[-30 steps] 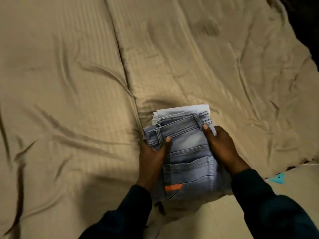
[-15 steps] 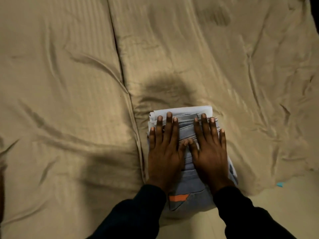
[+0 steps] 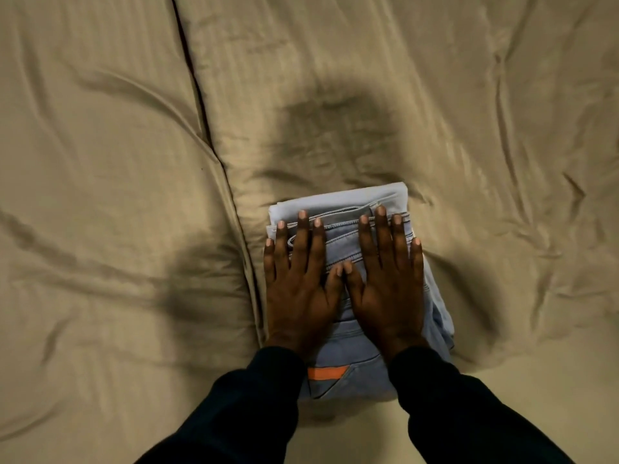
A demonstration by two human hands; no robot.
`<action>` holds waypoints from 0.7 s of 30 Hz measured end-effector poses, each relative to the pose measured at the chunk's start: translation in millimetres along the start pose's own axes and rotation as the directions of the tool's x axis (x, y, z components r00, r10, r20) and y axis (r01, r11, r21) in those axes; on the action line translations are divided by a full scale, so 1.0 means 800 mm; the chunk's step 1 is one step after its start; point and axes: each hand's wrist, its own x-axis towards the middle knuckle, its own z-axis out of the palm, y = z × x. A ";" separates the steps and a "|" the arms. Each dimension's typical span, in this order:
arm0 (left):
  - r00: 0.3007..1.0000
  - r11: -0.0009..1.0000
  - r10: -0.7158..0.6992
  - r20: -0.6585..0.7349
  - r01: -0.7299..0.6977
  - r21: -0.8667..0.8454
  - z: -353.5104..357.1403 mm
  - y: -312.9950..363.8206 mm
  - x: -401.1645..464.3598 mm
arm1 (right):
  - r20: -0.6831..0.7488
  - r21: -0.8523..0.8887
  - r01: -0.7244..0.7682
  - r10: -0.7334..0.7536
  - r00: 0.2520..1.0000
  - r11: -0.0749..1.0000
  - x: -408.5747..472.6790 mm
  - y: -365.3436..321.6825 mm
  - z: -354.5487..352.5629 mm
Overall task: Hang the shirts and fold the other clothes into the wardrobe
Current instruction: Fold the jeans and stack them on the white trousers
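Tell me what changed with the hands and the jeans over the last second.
Both hands let go of the sides of the jeans and moved on top. The left hand and right hand now press flat on them, fingers straight, thumbs touching. The jeans stayed folded on the bed sheet, over the white garment.

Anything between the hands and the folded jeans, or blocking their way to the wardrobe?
Nothing between them: the left hand and right hand press flat on the folded jeans on the bed sheet. The wardrobe is out of view, so that path cannot be judged.
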 end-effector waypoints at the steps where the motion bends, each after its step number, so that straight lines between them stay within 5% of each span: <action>1: 1.000 1.000 0.001 0.001 -0.001 0.000 0.001 0.000 0.000 | -0.004 0.002 -0.004 0.004 1.000 1.000 0.000 0.001 0.001; 21: 0.996 0.998 0.036 -0.079 -0.031 0.063 0.018 -0.007 -0.001 | -0.109 0.015 0.008 -0.007 0.994 1.000 0.000 0.004 0.019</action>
